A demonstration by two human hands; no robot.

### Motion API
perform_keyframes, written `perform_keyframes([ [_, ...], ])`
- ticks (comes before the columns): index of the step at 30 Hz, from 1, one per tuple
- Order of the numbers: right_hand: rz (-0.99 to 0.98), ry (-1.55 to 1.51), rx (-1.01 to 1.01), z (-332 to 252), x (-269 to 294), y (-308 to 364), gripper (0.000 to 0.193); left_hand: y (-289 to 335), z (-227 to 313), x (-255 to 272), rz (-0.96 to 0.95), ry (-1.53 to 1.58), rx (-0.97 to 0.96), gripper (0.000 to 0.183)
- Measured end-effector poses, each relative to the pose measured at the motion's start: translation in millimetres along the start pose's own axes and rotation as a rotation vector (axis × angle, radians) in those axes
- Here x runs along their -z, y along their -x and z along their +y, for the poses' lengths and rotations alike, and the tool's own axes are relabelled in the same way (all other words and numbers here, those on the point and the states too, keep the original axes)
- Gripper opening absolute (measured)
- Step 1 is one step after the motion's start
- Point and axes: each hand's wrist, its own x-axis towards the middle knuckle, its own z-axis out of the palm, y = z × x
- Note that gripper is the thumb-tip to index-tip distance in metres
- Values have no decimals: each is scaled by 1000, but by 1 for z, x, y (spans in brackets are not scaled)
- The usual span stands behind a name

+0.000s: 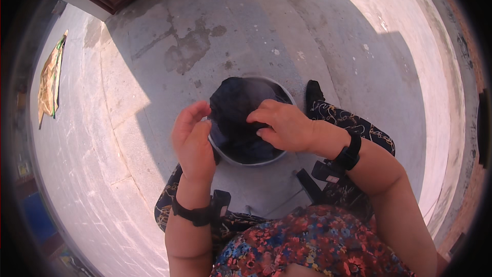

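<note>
I take the step in hand to be handling the dark material, maybe cloth, in the basin on the floor. My right hand is over it, thumb and fingers bent toward each other; my left hand is at the basin's left side. I cannot tell whether either grip pinches anything. Next calls, I judge, for a sure hold on the material.

Two hands, one round basin, two black wristbands.
</note>
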Motion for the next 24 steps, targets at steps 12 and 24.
perform_keyframes([
  [12,44,136,-418,71,-34,7,53,2,15,11,45,118,-89,32],
  [24,-150,308,-826,147,-129,-5,89,13,29,20,97,117,-34,31],
])
